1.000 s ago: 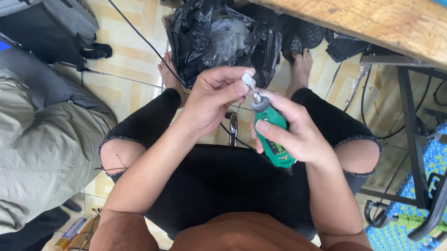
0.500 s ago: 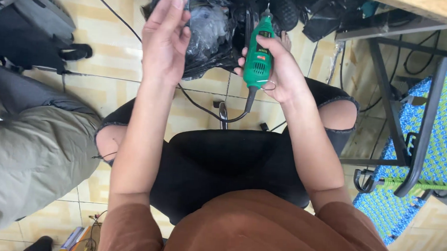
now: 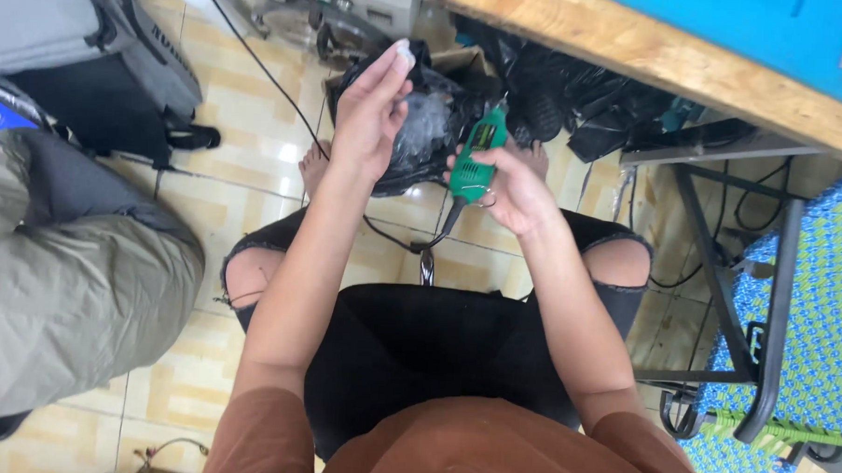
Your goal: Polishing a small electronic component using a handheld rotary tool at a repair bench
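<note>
- Head view: right hand [image 3: 511, 188] clamped around a green rotary tool [image 3: 475, 159] — long axis pointing far, cord trailing near.
- Left hand [image 3: 369, 113], raised just left of the tool, pinches a small pale piece [image 3: 401, 47] at its fingertips; hands apart.

The left hand [image 3: 369, 113] is raised with fingers pinched together; the right hand [image 3: 507, 188] is lower, closed in a grip.
</note>
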